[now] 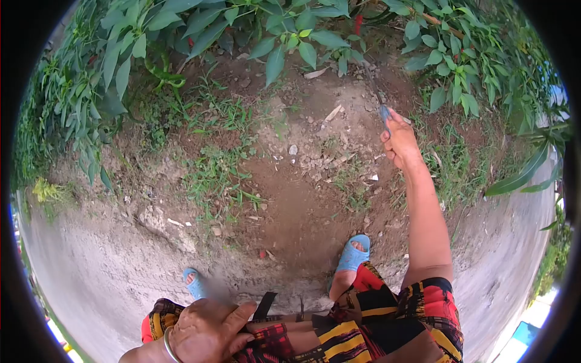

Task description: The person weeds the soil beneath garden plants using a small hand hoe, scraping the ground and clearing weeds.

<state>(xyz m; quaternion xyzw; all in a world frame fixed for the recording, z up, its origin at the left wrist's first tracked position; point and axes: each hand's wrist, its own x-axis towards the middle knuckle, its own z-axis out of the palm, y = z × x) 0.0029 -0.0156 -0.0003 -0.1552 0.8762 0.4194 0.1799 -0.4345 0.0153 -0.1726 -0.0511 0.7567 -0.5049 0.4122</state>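
Note:
My right hand (399, 139) is stretched forward with its fingers wrapped round the blue-grey handle (385, 112) of a hand tool. Its thin dark metal shaft (374, 85) points away toward the soil under the pepper plants; the far end is hard to make out, so I cannot tell its exact kind. Close to my body, my left hand (209, 330), with a bangle (169, 345) at its wrist, rests over the patterned clothing (345, 345). Its visible fingers are apart, and nothing shows in them.
Leafy pepper plants (290, 36) hang across the top, with a green pepper (163, 72) at left. Grass tufts (218, 151) and pebbles dot the bare soil (290, 212). Two blue slippers, the left slipper (193, 283) and right slipper (351, 257), stand by a paved strip (91, 260).

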